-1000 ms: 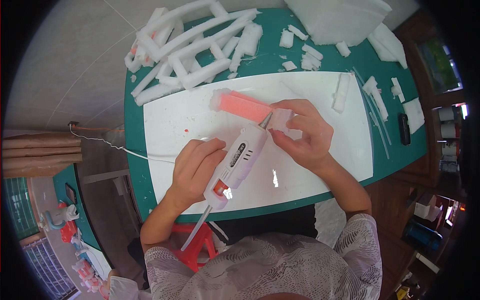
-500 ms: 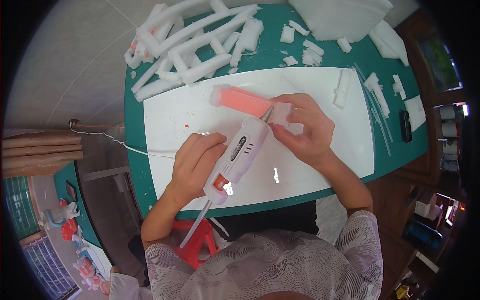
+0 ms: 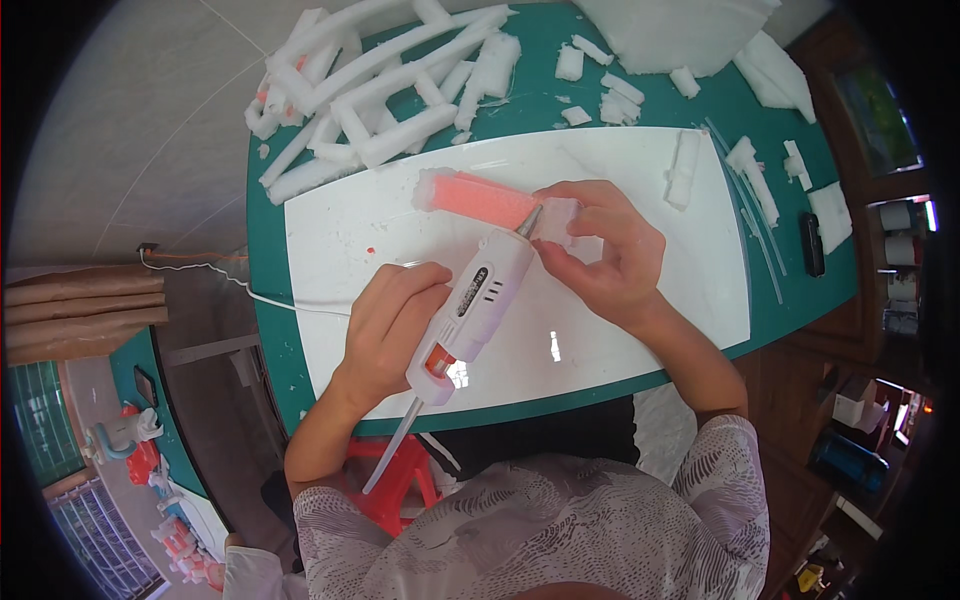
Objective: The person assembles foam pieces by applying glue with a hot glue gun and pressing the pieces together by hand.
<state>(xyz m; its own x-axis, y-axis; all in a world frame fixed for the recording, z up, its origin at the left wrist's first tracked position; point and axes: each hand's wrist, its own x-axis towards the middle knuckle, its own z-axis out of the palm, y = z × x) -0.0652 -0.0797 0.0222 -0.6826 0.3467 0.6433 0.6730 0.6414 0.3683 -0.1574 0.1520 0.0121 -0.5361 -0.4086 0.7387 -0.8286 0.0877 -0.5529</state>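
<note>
My left hand (image 3: 395,320) is wrapped round the handle of a white glue gun (image 3: 485,290), held aslant with its metal nozzle up and to the right. A clear glue stick (image 3: 392,445) sticks out of its back end. The nozzle tip meets the edge of a block of foam, pink (image 3: 480,200) along its side and white at its left end. My right hand (image 3: 615,255) pinches the whitish right end of this foam block between thumb and fingers. How the pink and whitish parts join is partly hidden by the nozzle and fingers.
A white board (image 3: 640,330) lies on the green table (image 3: 270,260). White foam frames (image 3: 390,90) are heaped at the far left, with foam scraps and a large foam slab (image 3: 680,35) farther right. Clear glue sticks (image 3: 765,245) and a black object (image 3: 811,245) lie at the right. A white cord (image 3: 265,298) runs leftward.
The hands, glue gun and foam block keep nearly the same pose. The whole view has shifted slightly, and the nozzle tip sits a little higher along the foam's edge.
</note>
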